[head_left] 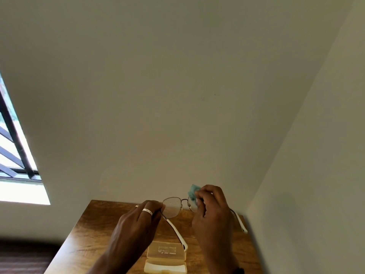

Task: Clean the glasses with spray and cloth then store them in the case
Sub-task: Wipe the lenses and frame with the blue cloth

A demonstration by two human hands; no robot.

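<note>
Case [166, 258] is lying nearest, open on the counter [98, 230]. It's pale see-through plastic, both halves facing up; can't tell if anything's inside. Just beyond it both hands are holding the glasses [173, 207] up off the wood, temples unfolded w/ white tips pointing back toward the person. Left hand [138, 220], w/ a ring [147, 212] on one finger, is pinching the frame at the outer edge of one lens, by the hinge. Right hand [213, 208] is curling round the other lens & pinching a small teal cloth [192, 191] against it, a corner of the cloth sticking up past the fingers. That lens is mostly hiding behind the hand, so can't tell how clean it's getting. Free lens is looking a bit hazy, poss. damp, but blur is making that unsure. Spray bottle isn't showing anywhere. Farther off, plain wall [177, 95] is filling most of the view, w/ a barred window [17, 151] at far left.

Step, as I'm judging it: wiping stage, approx mid-task, w/ one lens getting rubbed & the other waiting. Next move is prob. calling for shifting the cloth over to the free lens & swapping the steadying pinch to the opposite hinge. Pressure needs keeping light, since the frame is looking thin. After that it's folding the temples, lowering the glasses into the case & closing the lid.
</note>
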